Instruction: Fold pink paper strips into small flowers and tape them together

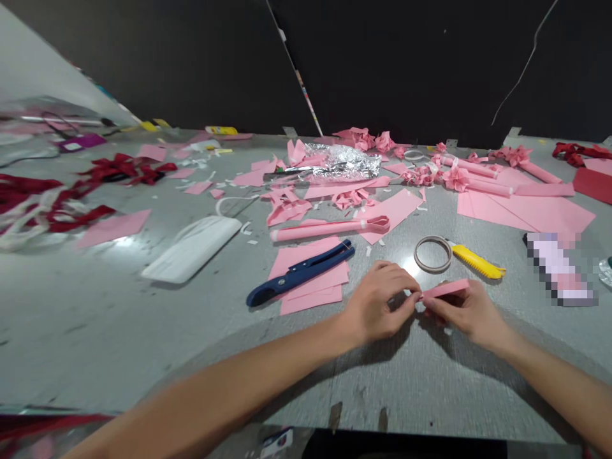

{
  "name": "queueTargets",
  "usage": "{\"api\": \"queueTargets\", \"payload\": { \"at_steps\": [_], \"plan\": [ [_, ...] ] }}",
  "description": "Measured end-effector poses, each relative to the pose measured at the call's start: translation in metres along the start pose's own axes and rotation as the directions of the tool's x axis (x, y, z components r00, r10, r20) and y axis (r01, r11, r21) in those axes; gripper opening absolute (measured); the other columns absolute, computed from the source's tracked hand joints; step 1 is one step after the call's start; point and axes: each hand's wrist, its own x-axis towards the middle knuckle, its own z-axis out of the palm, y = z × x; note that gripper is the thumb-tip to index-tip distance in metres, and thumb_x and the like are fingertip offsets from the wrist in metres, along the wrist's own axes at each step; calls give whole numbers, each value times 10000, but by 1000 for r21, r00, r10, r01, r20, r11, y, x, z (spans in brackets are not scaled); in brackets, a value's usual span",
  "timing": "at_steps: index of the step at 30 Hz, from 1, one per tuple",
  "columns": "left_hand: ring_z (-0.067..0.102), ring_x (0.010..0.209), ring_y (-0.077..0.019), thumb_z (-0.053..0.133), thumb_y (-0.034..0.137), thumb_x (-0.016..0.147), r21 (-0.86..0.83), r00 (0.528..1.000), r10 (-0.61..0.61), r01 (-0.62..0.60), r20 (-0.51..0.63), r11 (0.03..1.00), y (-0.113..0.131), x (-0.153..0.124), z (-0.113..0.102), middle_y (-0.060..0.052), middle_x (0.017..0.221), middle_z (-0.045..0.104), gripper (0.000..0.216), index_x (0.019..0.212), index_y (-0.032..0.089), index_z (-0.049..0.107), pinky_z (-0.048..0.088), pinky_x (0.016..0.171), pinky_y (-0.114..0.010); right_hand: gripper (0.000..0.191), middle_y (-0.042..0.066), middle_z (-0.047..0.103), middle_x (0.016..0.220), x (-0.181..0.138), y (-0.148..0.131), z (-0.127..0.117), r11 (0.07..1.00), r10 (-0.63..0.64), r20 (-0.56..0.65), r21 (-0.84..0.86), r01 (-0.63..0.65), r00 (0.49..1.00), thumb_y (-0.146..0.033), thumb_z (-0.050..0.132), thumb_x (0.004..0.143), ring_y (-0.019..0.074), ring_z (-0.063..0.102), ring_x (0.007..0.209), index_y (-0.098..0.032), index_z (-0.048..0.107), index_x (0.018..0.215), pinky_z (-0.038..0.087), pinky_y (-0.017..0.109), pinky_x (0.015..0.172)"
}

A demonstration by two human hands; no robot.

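Observation:
A folded strip of pink paper is held low over the grey table, near its front. My right hand grips it, the thumb pressed along its near side. At the strip's left end, my left hand pinches the tip between thumb and fingertips. Just beyond the hands lie a roll of tape and a yellow utility knife. Dark blue scissors rest on a stack of pink paper sheets, left of my left hand.
A white power bank-like block with a cable lies to the left. Behind are rolled pink paper, pink paper flowers and crumpled foil. A blurred-out phone lies right. Red ribbon sits far left; a dark wall stands behind.

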Motion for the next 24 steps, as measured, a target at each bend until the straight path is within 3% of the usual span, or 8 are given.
{"api": "queueTargets", "payload": {
  "at_steps": [15,24],
  "plan": [
    [747,817,-201,607,173,1024,212,991,126,-114,-46,971,4,-1,1,-8,873,824,126,945,209,698,461,913,-426,476,49,660,611,0,-2,0,1000,-17,3,-3,17,1000,-608,754,939,155,558,555,-179,773,734,396,301,532],
    [696,745,-184,635,151,964,172,991,90,-73,-95,982,3,1,1,15,792,765,104,884,215,649,451,847,-392,433,75,720,675,0,-1,1,998,-19,-5,52,20,1000,-587,801,911,157,591,564,-166,823,814,434,300,541]
  ]
}}
